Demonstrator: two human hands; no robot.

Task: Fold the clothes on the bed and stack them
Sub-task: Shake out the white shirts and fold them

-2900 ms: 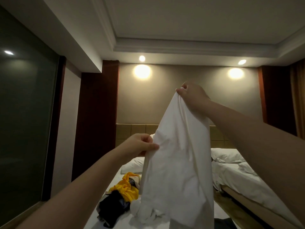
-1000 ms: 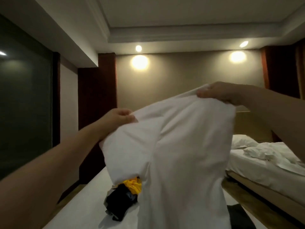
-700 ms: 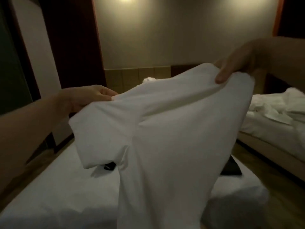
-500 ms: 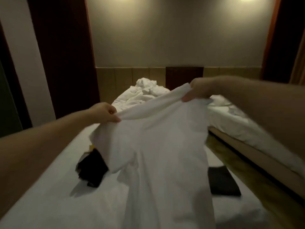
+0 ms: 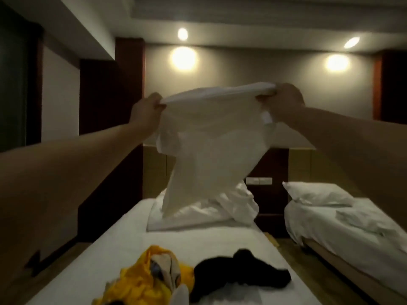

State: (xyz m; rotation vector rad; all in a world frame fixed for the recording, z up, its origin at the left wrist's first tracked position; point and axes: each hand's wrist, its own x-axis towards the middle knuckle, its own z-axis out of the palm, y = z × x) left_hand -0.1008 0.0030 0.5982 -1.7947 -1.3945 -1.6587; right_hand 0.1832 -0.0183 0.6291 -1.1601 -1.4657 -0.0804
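A white T-shirt [image 5: 211, 139] hangs in the air in front of me, stretched out by its top edge. My left hand [image 5: 146, 111] grips its left corner and my right hand [image 5: 284, 100] grips its right corner, both arms stretched forward at about chest height. Below, on the white bed [image 5: 123, 243], a crumpled yellow garment [image 5: 143, 280] lies next to a crumpled black garment [image 5: 240, 274].
A rumpled white duvet and pillow [image 5: 222, 208] are heaped at the head of the bed. A second bed [image 5: 352, 234] with a pillow stands to the right across a narrow wooden floor gap [image 5: 293, 254]. A dark wall panel runs along the left.
The shirt has gone from hanging low and close to me to being held out high and spread between both hands. The view has lifted from the bed's foot toward the headboard.
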